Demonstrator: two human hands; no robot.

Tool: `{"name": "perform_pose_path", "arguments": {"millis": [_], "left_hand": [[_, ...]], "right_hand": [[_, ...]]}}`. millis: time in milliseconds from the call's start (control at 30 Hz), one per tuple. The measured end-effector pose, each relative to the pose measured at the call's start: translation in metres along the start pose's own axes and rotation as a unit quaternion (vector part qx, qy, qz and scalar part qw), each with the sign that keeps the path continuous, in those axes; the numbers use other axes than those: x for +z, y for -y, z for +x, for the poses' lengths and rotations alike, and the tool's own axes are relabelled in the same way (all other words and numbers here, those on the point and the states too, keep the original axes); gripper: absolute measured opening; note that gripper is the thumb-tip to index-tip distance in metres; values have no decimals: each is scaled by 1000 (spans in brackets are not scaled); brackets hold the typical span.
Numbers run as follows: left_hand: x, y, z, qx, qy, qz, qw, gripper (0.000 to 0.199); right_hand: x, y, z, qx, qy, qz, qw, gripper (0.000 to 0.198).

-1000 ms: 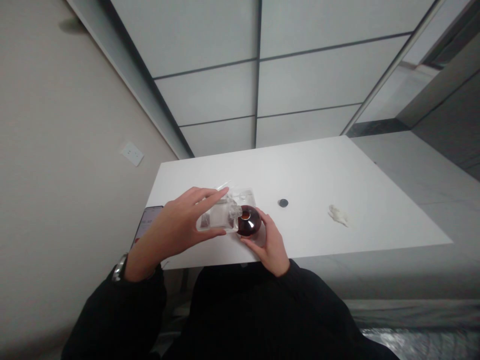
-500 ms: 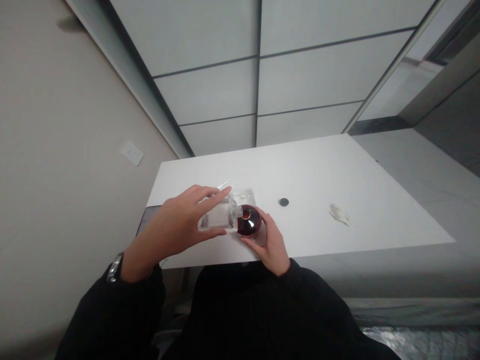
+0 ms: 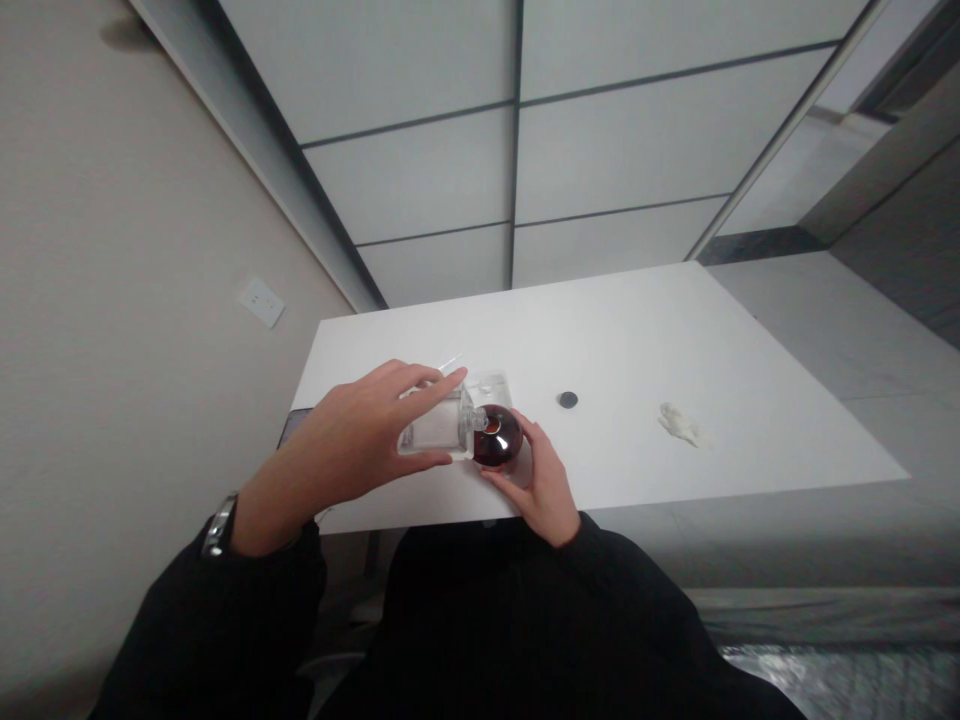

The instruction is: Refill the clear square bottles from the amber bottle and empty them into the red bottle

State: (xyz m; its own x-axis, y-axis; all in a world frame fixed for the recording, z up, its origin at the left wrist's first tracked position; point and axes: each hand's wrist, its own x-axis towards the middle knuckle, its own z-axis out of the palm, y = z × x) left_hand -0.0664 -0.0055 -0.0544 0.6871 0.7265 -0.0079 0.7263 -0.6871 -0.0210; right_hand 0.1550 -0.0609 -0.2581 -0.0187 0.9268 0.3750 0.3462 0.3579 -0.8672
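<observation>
My left hand is closed around a clear square glass bottle, tipped on its side with its neck pointing right. The bottle's mouth is over the opening of a round, dark reddish-brown bottle. Fingers and thumb of my right hand wrap the brown bottle from the right. Whether liquid is flowing between the two bottles I cannot tell. Just behind them lies a clear, see-through container, partly hidden by the hands and bottles.
A small dark round cap lies on the white table, right of the bottles. Farther right is a crumpled white tissue. A dark flat object shows at the table's left edge, partly behind my arm. White panelled doors stand behind the table.
The camera view has shifted slightly. Both hands keep their hold, and the clear bottle stays tipped over the brown one in nearly the same position.
</observation>
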Motion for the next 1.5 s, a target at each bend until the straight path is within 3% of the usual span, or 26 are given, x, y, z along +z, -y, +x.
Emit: {"name": "perform_pose_path", "arguments": {"millis": [1500], "left_hand": [[-10, -4, 6, 0, 40, 18, 999, 72]], "right_hand": [[-1, 1, 1, 12, 6, 3, 1000, 76]]}}
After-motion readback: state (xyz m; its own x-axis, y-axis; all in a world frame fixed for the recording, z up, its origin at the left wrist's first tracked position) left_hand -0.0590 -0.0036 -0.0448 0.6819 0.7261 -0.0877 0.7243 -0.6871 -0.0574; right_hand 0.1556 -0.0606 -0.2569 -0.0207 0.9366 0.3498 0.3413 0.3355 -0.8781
